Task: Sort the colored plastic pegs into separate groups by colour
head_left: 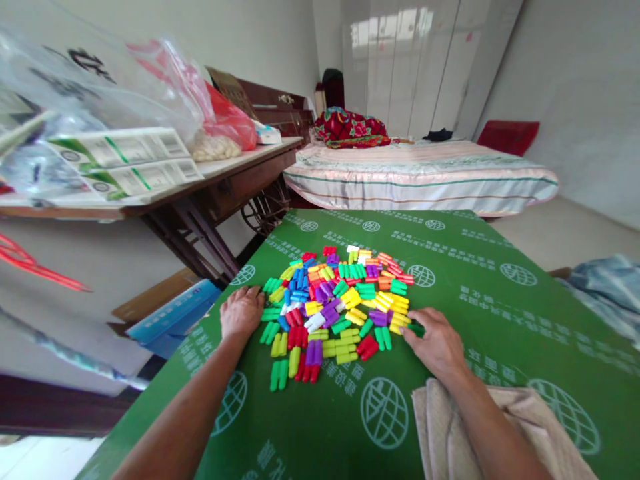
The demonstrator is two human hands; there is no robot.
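A loose pile of small plastic building pieces [330, 310] in green, yellow, red, purple, blue, orange and white lies on a green board [320, 427]. My left hand [243, 312] rests on the board against the pile's left side, fingers loosely bent and holding nothing that I can see. At the right side is my right hand [435, 339], thumb and forefinger apart, their tips close to yellow pieces [399, 320]. A dark green piece [416, 329] lies in the gap between that thumb and forefinger; whether they touch it is unclear.
Under my right forearm is a folded beige cloth [430, 427]. On the left, a sewing-machine table [225, 175] carries plastic bags [165, 87] and long cartons [135, 160]. Beyond the board stands a bed [425, 173]. A checked cloth [605, 287] lies at the right.
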